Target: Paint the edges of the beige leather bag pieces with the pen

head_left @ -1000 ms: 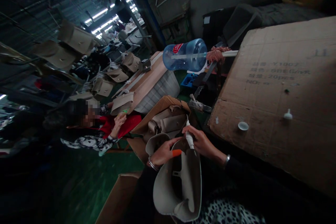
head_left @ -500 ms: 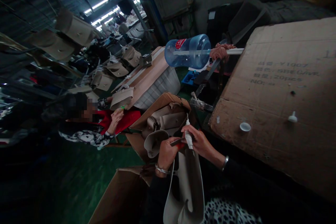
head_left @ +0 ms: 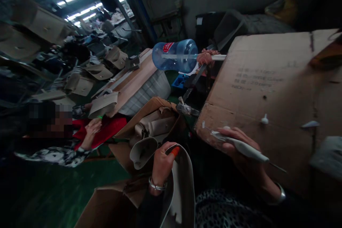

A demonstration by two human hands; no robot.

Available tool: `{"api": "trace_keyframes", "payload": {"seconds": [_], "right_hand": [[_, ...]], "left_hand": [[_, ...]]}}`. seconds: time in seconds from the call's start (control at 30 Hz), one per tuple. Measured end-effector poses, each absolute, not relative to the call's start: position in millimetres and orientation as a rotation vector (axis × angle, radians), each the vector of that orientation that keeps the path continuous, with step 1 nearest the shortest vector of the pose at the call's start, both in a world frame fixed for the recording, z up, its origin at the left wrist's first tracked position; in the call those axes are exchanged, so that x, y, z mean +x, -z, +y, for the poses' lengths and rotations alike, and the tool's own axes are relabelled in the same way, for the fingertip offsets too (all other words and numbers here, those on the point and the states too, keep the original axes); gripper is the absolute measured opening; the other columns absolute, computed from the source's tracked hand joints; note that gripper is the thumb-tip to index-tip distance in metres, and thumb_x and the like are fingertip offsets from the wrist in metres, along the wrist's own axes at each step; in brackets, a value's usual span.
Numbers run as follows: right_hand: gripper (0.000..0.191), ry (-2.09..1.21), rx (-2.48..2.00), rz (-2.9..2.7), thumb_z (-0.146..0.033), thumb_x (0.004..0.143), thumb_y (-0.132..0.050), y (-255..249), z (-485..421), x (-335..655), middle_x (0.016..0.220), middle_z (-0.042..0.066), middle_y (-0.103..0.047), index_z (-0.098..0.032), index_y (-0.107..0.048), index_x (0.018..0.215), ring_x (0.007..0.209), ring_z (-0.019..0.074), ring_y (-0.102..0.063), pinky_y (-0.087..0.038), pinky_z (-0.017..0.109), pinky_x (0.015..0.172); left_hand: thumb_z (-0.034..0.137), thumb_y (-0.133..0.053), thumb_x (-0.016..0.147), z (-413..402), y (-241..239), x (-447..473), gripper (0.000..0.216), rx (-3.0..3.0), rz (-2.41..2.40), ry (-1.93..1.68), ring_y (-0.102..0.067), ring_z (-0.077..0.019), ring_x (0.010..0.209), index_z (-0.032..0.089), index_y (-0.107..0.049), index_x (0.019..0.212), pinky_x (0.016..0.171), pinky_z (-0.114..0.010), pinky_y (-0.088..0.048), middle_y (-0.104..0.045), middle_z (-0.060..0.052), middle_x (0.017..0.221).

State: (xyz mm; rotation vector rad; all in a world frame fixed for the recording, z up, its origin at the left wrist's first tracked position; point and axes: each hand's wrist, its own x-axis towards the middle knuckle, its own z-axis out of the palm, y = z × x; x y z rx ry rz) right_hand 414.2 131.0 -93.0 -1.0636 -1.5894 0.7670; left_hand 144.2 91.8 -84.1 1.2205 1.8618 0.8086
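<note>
Workshop bench [head_left: 280, 89] covered with cardboard. Right hand [head_left: 242, 153] rests on its near edge, fingers wrapped around a white glue tube [head_left: 240, 146]. Left hand [head_left: 161, 162], just left of the bench, grips the rim of a grey bag [head_left: 181, 185] on the lap.

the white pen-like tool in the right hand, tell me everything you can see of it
The white tool is slim and pen-shaped, apparently plastic, tapering to a pale tip toward the cardboard's edge, with a thin dark cord or wire trailing from its rear. It lies nearly level across the right hand, whose fingers wrap it, above the cardboard sheet.
</note>
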Motion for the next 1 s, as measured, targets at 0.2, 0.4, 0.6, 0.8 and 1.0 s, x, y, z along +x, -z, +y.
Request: {"api": "trace_keyframes", "payload": {"seconds": [0.2, 0.4, 0.6, 0.8, 1.0], "right_hand": [[0.017, -0.627, -1.353, -1.392, -0.042, 0.090, -0.068, 103.4, 128.6, 458.8, 0.086, 0.002, -0.074, -0.026, -0.071, 0.096, 0.072, 0.0182, -0.068, -0.054, 0.031, 0.064], [0.017, -0.626, -1.352, -1.493, -0.037, 0.086, -0.074, 123.8, 127.4, 465.2, 0.087, 0.001, -0.072, -0.027, -0.067, 0.098, 0.073, 0.0171, -0.068, -0.053, 0.030, 0.066], [0.017, -0.545, -1.291, -1.648, -0.030, 0.089, -0.072, 123.2, 129.7, 468.5, 0.091, 0.002, -0.073, -0.028, -0.067, 0.104, 0.080, 0.0185, -0.066, -0.052, 0.032, 0.069], [0.019, -0.634, -1.281, -1.688, -0.031, 0.089, -0.072, 123.8, 128.4, 474.0, 0.097, 0.003, -0.074, -0.028, -0.067, 0.107, 0.087, 0.0196, -0.068, -0.054, 0.034, 0.074], [0.016, -0.758, -1.275, -1.597, -0.039, 0.089, -0.070, 119.7, 127.5, 479.8, 0.096, 0.003, -0.077, -0.029, -0.073, 0.101, 0.086, 0.0219, -0.072, -0.057, 0.035, 0.072]], "left_hand": [[0.028, -0.063, 0.079, 115.1, 87.3, 171.0, 0.015, 1.308, 1.707, -0.743, -0.066, -0.0215, 0.083, 0.020, -0.075, 0.081, 0.079, -0.030, -0.048, -0.074, -0.002, 0.083], [0.027, -0.063, 0.077, 128.7, 87.7, 189.6, 0.014, 1.303, 1.679, -0.694, -0.065, -0.0208, 0.079, 0.019, -0.074, 0.078, 0.073, -0.028, -0.047, -0.073, -0.002, 0.078], [0.027, -0.064, 0.077, 131.8, 86.6, 202.8, 0.015, 1.355, 1.642, -0.632, -0.067, -0.0222, 0.083, 0.020, -0.076, 0.082, 0.079, -0.030, -0.050, -0.076, -0.003, 0.085], [0.029, -0.066, 0.078, 134.8, 89.6, 204.0, 0.015, 1.324, 1.608, -0.604, -0.068, -0.0223, 0.084, 0.019, -0.075, 0.084, 0.078, -0.030, -0.051, -0.077, -0.003, 0.086], [0.026, -0.067, 0.076, 134.3, 87.1, 207.8, 0.013, 1.309, 1.538, -0.570, -0.068, -0.0221, 0.083, 0.019, -0.076, 0.082, 0.076, -0.029, -0.050, -0.077, -0.004, 0.084]]}}
